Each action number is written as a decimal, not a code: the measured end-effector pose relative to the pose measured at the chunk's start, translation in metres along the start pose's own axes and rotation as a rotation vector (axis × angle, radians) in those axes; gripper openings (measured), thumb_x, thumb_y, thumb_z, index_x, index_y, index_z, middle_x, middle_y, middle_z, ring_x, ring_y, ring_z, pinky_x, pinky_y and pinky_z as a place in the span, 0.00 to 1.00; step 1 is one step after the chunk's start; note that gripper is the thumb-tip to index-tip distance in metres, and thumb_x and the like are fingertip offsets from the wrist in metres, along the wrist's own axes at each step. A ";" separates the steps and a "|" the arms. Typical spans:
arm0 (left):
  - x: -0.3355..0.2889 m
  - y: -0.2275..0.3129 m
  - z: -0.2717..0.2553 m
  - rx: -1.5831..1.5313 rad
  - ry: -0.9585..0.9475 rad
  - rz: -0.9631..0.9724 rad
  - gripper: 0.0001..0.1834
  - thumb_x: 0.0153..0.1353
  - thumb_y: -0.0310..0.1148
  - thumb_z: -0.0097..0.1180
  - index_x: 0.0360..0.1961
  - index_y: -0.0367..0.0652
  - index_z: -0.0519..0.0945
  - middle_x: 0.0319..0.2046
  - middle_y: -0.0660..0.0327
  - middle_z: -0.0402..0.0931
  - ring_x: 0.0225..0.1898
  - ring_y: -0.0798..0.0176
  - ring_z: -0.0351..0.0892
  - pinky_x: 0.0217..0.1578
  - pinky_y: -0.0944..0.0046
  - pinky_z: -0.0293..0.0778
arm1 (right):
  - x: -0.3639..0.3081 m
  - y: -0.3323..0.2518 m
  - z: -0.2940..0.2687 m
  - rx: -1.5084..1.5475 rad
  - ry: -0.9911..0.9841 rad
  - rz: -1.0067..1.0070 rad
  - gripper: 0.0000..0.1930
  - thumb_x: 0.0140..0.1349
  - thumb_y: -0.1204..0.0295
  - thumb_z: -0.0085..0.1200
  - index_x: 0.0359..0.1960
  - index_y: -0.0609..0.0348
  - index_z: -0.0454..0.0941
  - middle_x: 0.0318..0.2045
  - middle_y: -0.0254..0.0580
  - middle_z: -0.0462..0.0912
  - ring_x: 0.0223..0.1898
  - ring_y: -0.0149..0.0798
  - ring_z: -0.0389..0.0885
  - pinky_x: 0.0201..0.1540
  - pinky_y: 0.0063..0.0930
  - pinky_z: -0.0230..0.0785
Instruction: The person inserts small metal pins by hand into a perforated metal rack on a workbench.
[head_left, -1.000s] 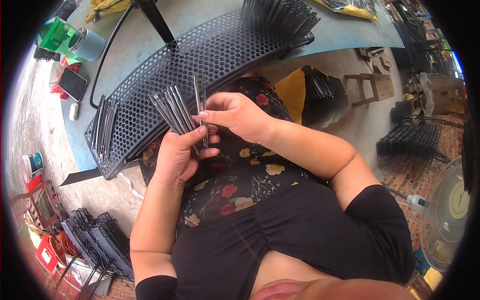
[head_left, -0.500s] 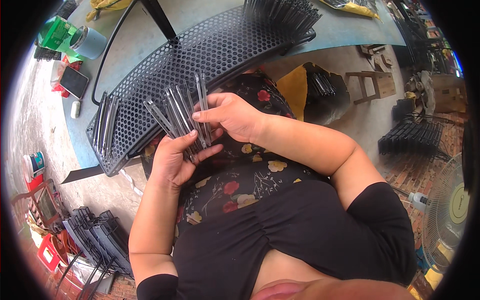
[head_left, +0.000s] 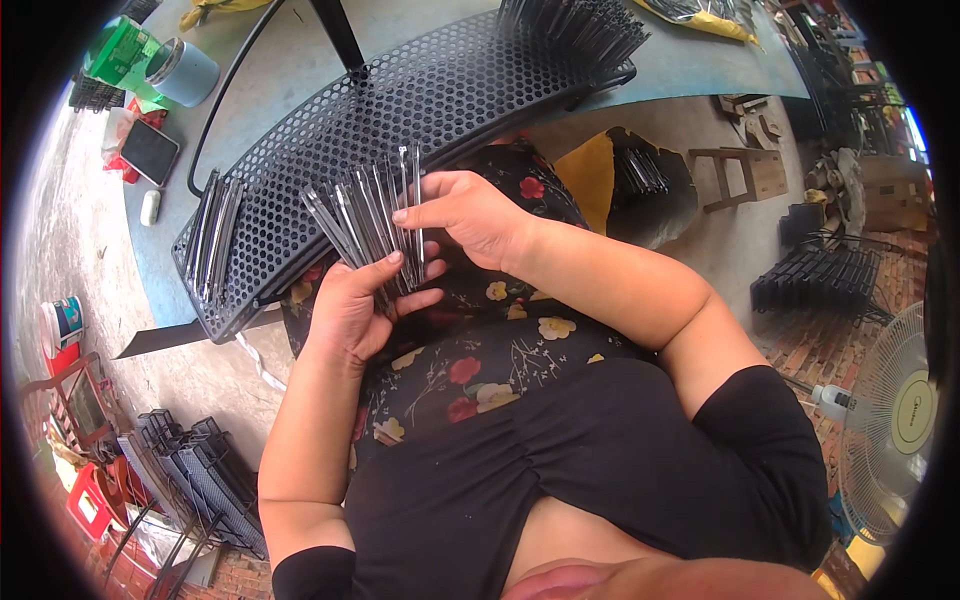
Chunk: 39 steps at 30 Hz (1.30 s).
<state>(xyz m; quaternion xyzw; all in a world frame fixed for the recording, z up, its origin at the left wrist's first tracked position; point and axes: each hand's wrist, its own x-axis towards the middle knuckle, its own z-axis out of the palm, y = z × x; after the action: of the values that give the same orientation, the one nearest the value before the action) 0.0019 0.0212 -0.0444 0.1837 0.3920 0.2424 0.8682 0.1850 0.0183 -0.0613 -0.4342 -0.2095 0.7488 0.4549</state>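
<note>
A fanned bundle of slim, dark, glossy strips (head_left: pixel 355 225) is gripped at its lower end by my left hand (head_left: pixel 358 308), with the thumb laid across it. What the strips are made of, I cannot tell. My right hand (head_left: pixel 475 222) is closed at the bundle's right edge, thumb and fingers pinching an upright strip (head_left: pixel 416 190) that stands slightly apart from the others. Both hands are above my lap, at the near edge of a black perforated metal shelf (head_left: pixel 300 180). On that shelf's left end lies a smaller group of similar strips (head_left: pixel 213 240).
A large pile of dark strips (head_left: pixel 575 35) lies on the shelf's far right end. The blue-grey table (head_left: pixel 690 70) carries a blue cup (head_left: pixel 183 72), a green container (head_left: pixel 118 50) and a phone (head_left: pixel 150 152). A wooden stool (head_left: pixel 745 175) and a fan (head_left: pixel 890 420) stand to the right.
Both hands have shifted slightly to the right with the strips. The strips in the left hand are spread a little more evenly; the right hand still pinches at the right edge.
</note>
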 end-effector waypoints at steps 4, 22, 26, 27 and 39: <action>-0.001 0.001 -0.001 0.028 0.022 0.002 0.18 0.63 0.24 0.51 0.55 0.32 0.71 0.47 0.42 0.78 0.46 0.45 0.82 0.40 0.49 0.85 | -0.005 -0.018 -0.002 -0.120 -0.016 -0.070 0.06 0.61 0.78 0.57 0.40 0.64 0.81 0.35 0.38 0.84 0.35 0.28 0.81 0.39 0.23 0.74; -0.004 -0.002 -0.005 -0.071 -0.002 -0.013 0.19 0.64 0.27 0.54 0.54 0.30 0.71 0.44 0.46 0.79 0.44 0.51 0.83 0.34 0.54 0.86 | -0.021 -0.041 0.005 -0.081 0.069 0.029 0.08 0.63 0.73 0.58 0.39 0.64 0.78 0.33 0.40 0.82 0.34 0.34 0.83 0.37 0.24 0.77; 0.002 -0.006 -0.002 -0.048 0.002 -0.035 0.17 0.65 0.26 0.52 0.54 0.32 0.72 0.45 0.46 0.79 0.45 0.49 0.82 0.41 0.51 0.85 | -0.008 0.000 0.001 -0.002 0.022 0.116 0.08 0.63 0.74 0.57 0.42 0.64 0.77 0.34 0.39 0.82 0.32 0.29 0.80 0.34 0.23 0.75; 0.001 -0.008 -0.001 -0.046 0.007 -0.036 0.17 0.65 0.26 0.52 0.54 0.32 0.72 0.45 0.46 0.79 0.45 0.49 0.82 0.41 0.51 0.85 | -0.010 0.000 0.004 0.003 0.019 0.118 0.08 0.63 0.74 0.57 0.42 0.64 0.77 0.34 0.39 0.82 0.32 0.29 0.80 0.34 0.23 0.75; -0.005 -0.002 -0.001 -0.066 -0.099 -0.024 0.22 0.64 0.24 0.49 0.59 0.31 0.67 0.50 0.41 0.76 0.51 0.41 0.79 0.45 0.42 0.82 | -0.005 -0.007 0.005 0.032 -0.017 0.175 0.08 0.58 0.75 0.61 0.37 0.59 0.77 0.29 0.36 0.80 0.24 0.31 0.76 0.20 0.25 0.64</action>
<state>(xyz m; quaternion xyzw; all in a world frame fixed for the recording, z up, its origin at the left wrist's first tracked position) -0.0017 0.0169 -0.0430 0.1621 0.3425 0.2351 0.8951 0.1852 0.0179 -0.0516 -0.4372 -0.1628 0.7926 0.3926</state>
